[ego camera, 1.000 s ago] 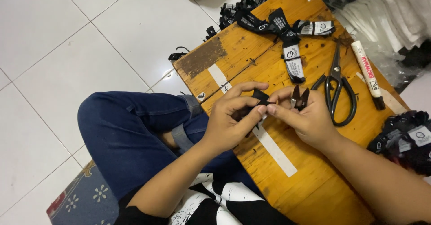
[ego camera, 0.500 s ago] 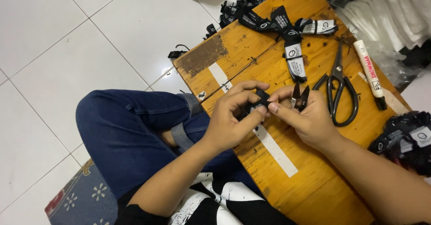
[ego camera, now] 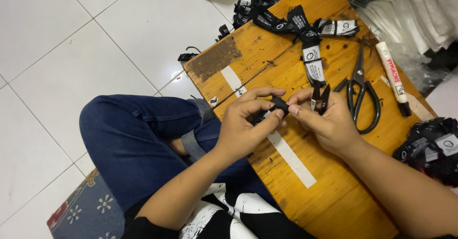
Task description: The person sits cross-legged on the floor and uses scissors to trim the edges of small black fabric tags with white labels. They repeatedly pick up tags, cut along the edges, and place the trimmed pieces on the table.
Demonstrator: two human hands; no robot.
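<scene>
Both hands meet over a wooden bench (ego camera: 334, 191): left hand (ego camera: 243, 127) pinches a black label (ego camera: 279, 106), right hand (ego camera: 327, 122) grips snips (ego camera: 320, 98); scissors (ego camera: 362, 93) lie at three o'clock.

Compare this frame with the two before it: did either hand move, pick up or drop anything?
Barely. The left hand and right hand stay together over the wooden table, pinching the small black piece; the right keeps the small snips. Nothing taken up or let go. Scissors, marker and black labels lie unmoved.
</scene>
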